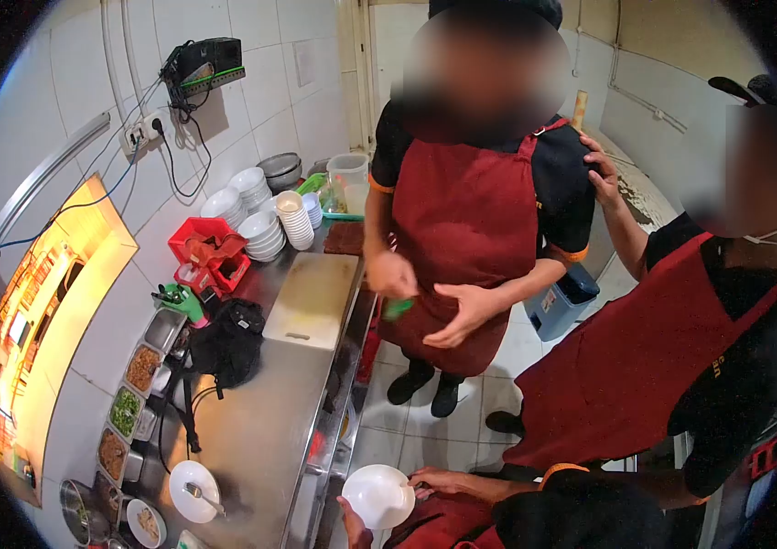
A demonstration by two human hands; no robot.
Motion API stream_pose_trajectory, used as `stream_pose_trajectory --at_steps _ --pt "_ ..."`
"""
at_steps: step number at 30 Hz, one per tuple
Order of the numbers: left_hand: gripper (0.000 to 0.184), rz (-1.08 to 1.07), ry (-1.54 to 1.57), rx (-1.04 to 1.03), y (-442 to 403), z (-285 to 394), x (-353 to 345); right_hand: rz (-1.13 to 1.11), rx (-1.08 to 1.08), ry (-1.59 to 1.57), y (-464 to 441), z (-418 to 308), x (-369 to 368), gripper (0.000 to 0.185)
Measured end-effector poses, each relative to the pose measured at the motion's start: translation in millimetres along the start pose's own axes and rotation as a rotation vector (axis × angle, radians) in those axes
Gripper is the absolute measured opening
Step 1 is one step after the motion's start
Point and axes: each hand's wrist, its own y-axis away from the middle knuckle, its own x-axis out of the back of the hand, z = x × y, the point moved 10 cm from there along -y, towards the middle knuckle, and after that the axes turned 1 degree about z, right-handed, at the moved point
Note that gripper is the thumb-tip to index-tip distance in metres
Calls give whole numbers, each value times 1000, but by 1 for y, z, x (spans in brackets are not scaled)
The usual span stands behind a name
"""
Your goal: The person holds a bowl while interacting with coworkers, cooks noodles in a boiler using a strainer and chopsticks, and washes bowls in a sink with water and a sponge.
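At the bottom of the head view, a white plate (379, 495) is held out past the counter's edge. My left hand (355, 525) grips its left rim, partly cut off by the frame. On the opposite side my right hand (436, 481) closes at the right rim; its fingertips are partly hidden and small. To the left, another white plate (182, 479) with a fork (205, 497) on it lies on the steel counter (256, 430).
Two co-workers in red aprons (466, 238) stand ahead and right; one holds something green (398, 308). Along the wall are food pans (124, 412), a black bag (228, 343), a cutting board (311, 297), a red basket (208, 252) and stacked bowls (263, 236). A bin (561, 302) stands behind.
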Motion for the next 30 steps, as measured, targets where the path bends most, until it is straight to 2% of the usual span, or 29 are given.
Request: stream_pose_trajectory --at_steps 3,6,13,15,18,21,23,24,26,28,30 --pt "78 -1 -14 59 -5 -12 8 -46 13 26 -6 4 2 31" --pt "78 61 -54 22 18 14 -12 -30 17 -7 3 -6 -3 30" --pt "79 91 -28 52 18 11 -10 -59 31 -35 -5 0 0 31" --pt "79 38 -13 24 18 15 -16 -91 20 -31 -4 3 -2 31" --pt "79 83 -42 63 22 15 -13 -13 29 -2 2 -6 -2 32" --pt "79 -27 26 27 15 17 -22 -19 14 21 -1 1 2 38" --pt "77 14 26 44 14 9 -17 -59 68 -47 -4 0 0 25" --pt "77 39 25 60 12 6 -11 -51 82 -52 -4 -2 2 25" --pt "77 71 28 69 5 0 -2 -69 42 5 -7 2 2 39" --pt "77 -14 -4 -26 15 21 -22 -63 42 16 -7 1 1 39" --pt "77 -3 3 -29 12 17 -18 -54 43 26 -5 1 1 38"
